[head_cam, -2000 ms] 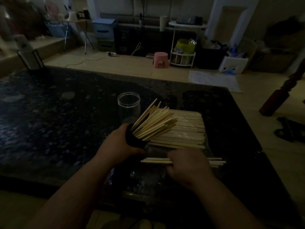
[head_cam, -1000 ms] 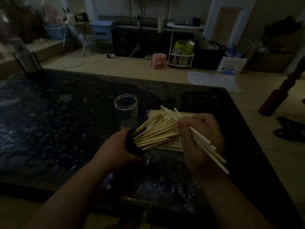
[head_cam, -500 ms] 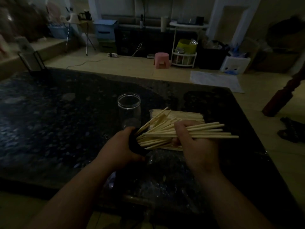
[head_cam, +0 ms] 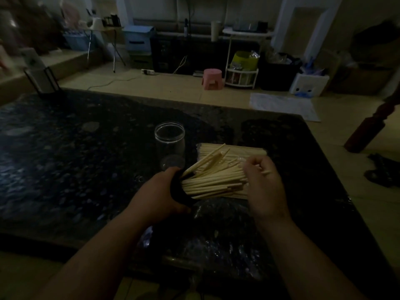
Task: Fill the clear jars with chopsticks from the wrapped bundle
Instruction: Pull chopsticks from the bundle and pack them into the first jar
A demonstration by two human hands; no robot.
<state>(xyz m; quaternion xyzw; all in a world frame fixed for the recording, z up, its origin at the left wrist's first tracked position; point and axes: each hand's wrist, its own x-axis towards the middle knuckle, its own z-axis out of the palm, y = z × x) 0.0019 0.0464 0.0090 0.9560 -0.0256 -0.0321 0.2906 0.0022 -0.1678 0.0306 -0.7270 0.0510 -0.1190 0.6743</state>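
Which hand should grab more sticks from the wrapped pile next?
Probably the right hand: it sits right by the wrapped bundle. The left hand is busy holding the tilted jar of chopsticks.

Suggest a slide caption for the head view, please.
Left hand grips a dark jar of pale wooden chopsticks; right hand holds their ends; empty clear jar behind.

A dark speckled counter is filling the foreground. Beyond it, on the floor, a pink stool is standing just beside a white rack. A pale sheet is lying to their right, and a power strip to their left.
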